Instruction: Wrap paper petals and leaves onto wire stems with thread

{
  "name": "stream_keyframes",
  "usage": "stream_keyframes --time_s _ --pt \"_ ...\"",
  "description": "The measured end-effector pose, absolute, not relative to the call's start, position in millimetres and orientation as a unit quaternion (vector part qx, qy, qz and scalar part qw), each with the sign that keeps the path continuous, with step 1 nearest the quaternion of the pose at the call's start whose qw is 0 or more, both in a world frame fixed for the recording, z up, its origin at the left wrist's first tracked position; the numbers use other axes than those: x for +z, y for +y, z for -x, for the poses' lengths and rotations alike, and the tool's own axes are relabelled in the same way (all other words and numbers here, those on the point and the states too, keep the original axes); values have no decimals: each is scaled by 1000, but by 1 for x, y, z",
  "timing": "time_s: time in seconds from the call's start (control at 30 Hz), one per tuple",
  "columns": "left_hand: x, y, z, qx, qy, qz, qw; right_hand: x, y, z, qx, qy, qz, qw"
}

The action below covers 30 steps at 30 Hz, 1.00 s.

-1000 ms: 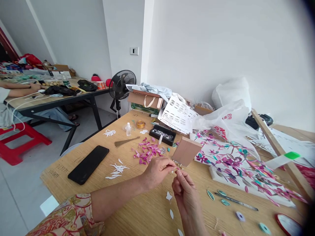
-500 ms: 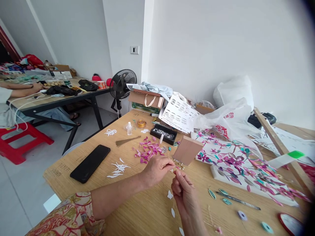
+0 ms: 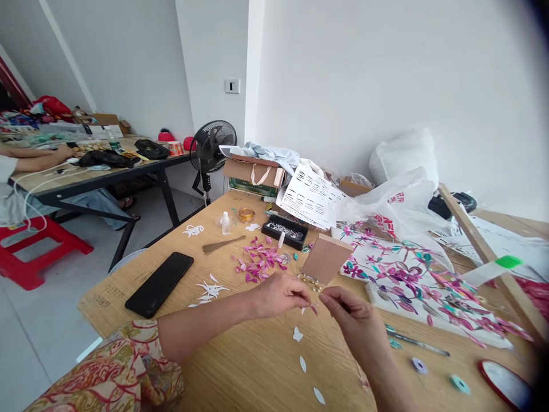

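Note:
My left hand (image 3: 277, 294) is closed in a pinch above the table, and a small pink petal (image 3: 314, 309) sticks out at its fingertips. Just to its right, my right hand (image 3: 349, 306) is pinched shut, thumb against forefinger; whatever it grips is too fine to make out. Behind the fingers lie several pearl beads (image 3: 315, 284) by a small brown board (image 3: 326, 258). A heap of pink petals (image 3: 263, 257) lies beyond my left hand. White paper cut-outs (image 3: 297, 334) lie on the table below the hands.
A black phone (image 3: 159, 284) lies at left, near a small bottle (image 3: 225, 223) and a black tray (image 3: 284, 232). At right are a floral panel (image 3: 412, 274), a pen-like tool (image 3: 422, 343) and spools (image 3: 419, 365). Another person's arm (image 3: 38, 160) rests at the far table.
My right hand has moved right and slightly up, away from my left, turning over the teal leaves. My left hand has shifted slightly right, the pink petal now hanging below its fingertips.

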<state>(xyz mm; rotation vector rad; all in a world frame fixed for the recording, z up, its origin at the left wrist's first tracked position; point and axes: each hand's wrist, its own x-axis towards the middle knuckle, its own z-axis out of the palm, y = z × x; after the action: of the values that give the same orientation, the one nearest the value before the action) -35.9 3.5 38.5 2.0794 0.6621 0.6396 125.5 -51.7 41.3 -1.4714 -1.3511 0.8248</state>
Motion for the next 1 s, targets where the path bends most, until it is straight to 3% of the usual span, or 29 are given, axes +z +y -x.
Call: stream_keyframes --time_s 0.1,0.2,0.3,0.37,0.47,0.53,0.6,0.67,0.8,0.9,1.0 --pt "42 1 32 282 273 -688 611 36 -45 -128 382 -532 580 484" --pt "43 0 29 340 294 -606 656 19 -48 -117 426 -485 561 517" --pt "40 1 28 371 339 -628 594 6 -59 -100 449 -465 559 520" --pt "38 3 28 374 358 -699 494 5 -67 -92 447 -471 564 510" --pt "37 4 30 361 325 -817 309 16 -75 -93 393 -515 580 494" --pt "38 2 31 340 285 -860 254 29 -75 -103 334 -546 601 480" --pt "41 -1 31 311 257 -867 293 40 -70 -117 289 -563 616 469" --pt "44 -4 31 290 249 -829 408 45 -62 -129 282 -565 615 473" --pt "47 -8 28 311 269 -674 613 32 -50 -132 353 -534 568 517" --pt "46 -7 25 350 310 -629 621 13 -52 -118 395 -508 553 529" --pt "44 -4 24 362 360 -671 538 1 -62 -103 406 -501 567 511"
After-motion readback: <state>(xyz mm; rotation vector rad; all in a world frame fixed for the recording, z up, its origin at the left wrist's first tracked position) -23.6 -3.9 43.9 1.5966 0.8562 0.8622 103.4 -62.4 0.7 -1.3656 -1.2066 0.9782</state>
